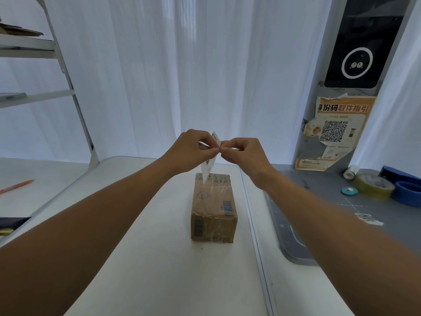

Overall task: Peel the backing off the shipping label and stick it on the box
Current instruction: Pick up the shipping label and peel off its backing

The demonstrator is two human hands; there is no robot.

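A small brown cardboard box, taped along its top, lies on the white table in the middle of the view. Above its far end I hold a white shipping label edge-on, hanging almost upright, its lower tip just over the box. My left hand pinches the label from the left. My right hand pinches the label's edge from the right, fingertips meeting those of the left hand. Most of the label's face is hidden behind my left hand.
A grey cutting mat at the right carries a roll of clear tape, a blue tape dispenser, a small white roll and a teal disc. A metal shelf stands at the left, with an orange pen below it. A kiosk post with a QR poster rises at the right.
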